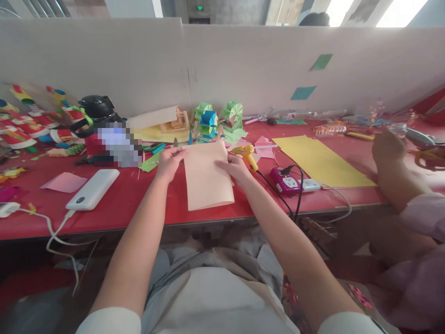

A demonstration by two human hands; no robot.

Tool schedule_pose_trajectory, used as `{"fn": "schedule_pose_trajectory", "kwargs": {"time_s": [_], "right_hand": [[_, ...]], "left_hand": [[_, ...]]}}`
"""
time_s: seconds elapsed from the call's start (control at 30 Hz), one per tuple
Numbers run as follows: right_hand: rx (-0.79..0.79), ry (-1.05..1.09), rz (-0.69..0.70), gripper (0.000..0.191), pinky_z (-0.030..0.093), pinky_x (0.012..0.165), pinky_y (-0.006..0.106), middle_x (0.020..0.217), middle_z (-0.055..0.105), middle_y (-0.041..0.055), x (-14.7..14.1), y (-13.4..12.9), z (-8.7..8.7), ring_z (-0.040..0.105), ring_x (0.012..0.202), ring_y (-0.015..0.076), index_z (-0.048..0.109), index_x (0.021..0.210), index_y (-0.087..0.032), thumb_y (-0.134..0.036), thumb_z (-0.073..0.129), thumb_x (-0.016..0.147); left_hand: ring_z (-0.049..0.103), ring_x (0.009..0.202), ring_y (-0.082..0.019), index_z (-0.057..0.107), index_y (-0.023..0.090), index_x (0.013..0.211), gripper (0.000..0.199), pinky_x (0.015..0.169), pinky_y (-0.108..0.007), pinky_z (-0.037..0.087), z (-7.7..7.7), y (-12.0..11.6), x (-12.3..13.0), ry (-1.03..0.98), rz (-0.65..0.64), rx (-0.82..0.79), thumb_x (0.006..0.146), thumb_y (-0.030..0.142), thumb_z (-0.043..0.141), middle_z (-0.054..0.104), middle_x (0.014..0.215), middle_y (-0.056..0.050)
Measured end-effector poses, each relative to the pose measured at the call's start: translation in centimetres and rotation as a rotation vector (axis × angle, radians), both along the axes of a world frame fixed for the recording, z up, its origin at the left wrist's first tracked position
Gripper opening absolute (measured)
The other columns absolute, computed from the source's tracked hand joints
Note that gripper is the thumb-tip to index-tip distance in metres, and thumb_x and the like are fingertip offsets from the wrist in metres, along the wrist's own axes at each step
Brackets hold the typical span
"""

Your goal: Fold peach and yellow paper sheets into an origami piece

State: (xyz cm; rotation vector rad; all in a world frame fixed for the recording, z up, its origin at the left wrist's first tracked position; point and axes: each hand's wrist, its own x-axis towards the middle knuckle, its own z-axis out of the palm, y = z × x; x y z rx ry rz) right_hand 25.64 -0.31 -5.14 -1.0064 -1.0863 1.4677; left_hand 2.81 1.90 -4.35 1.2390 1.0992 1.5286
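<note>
tan paper sheet [208,183]: it was between the two hands, over the near part of the red table [153,211]; whether its lower edge touched down, i could not tell.
its feel: it looked light, thin and bendy, with a slight curl at the bottom; i judged it would crease under a hard pinch and sag if held by one corner.
left hand [168,164]: closed in a pinch on the upper left corner.
right hand [239,170]: gripping the right edge, thumb on the face, fingers mostly hidden behind.
best hold: opposite edges, lightly, with flat fingertips, seemed right to keep it even.
to either side: a white power bank [95,188] lay at the left, a purple socket block [285,182] at the right.
past the right hand: a yellow glue gun [248,155] lay close by; its nozzle might have snagged the paper.
farther back: green folded paper shapes [233,113] stood near the pale partition [243,60].
</note>
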Motion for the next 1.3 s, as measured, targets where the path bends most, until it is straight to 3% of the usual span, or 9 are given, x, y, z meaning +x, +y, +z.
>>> {"fn": "schedule_pose_trajectory", "kwargs": {"time_s": [0.73, 0.87, 1.07, 1.2, 1.3], "right_hand": [[-0.010, 0.011, 0.014, 0.036, 0.058, 0.076, 0.037, 0.092, 0.074, 0.0079, -0.01, -0.26, 0.25, 0.070, 0.085, 0.0239, 0.070, 0.088, -0.017, -0.029, 0.085, 0.057], [-0.014, 0.011, -0.003, 0.029, 0.056, 0.073, 0.033, 0.085, 0.072, 0.0062, -0.05, -0.09, 0.32, 0.067, 0.079, 0.0203, 0.069, 0.082, -0.017, -0.031, 0.082, 0.060], [0.035, 0.006, -0.098, 0.031, 0.049, 0.062, 0.027, 0.067, 0.059, 0.0008, -0.15, 0.33, 0.18, 0.055, 0.063, 0.0127, 0.060, 0.068, -0.018, -0.044, 0.077, 0.067], [0.087, -0.068, -0.157, 0.036, 0.048, 0.061, 0.028, 0.064, 0.054, -0.0001, -0.09, 0.51, -0.08, 0.052, 0.061, 0.0124, 0.057, 0.064, -0.019, -0.051, 0.072, 0.070], [0.138, -0.106, -0.179, 0.033, 0.046, 0.061, 0.028, 0.070, 0.059, 0.0011, 0.01, 0.63, -0.19, 0.054, 0.065, 0.0139, 0.062, 0.072, -0.019, -0.049, 0.074, 0.067]], "left_hand": [[0.070, 0.080, -0.024, 0.072, 0.015, 0.079, 0.038, 0.081, -0.039, 0.056, 0.22, -0.19, -0.01, -0.008, -0.009, -0.050, 0.055, 0.041, 0.085, 0.072, 0.074, -0.006], [0.069, 0.080, -0.024, 0.071, 0.014, 0.079, 0.039, 0.079, -0.037, 0.055, 0.00, 0.00, -0.26, 0.083, 0.035, -0.012, 0.057, 0.044, 0.083, 0.073, 0.076, -0.008], [0.070, 0.081, -0.025, 0.069, 0.014, 0.081, 0.025, 0.075, -0.034, 0.054, -0.35, 0.10, -0.63, 0.434, 0.158, 0.073, 0.070, 0.037, 0.071, 0.075, 0.082, -0.010], [0.070, 0.079, -0.024, 0.068, 0.015, 0.081, 0.020, 0.073, -0.032, 0.054, -0.40, 0.07, -0.48, 0.463, 0.159, 0.114, 0.073, 0.034, 0.067, 0.075, 0.083, -0.010], [0.070, 0.077, -0.023, 0.068, 0.015, 0.081, 0.020, 0.071, -0.031, 0.053, -0.40, 0.11, -0.42, 0.445, 0.124, 0.113, 0.074, 0.034, 0.067, 0.075, 0.081, -0.010]]}}
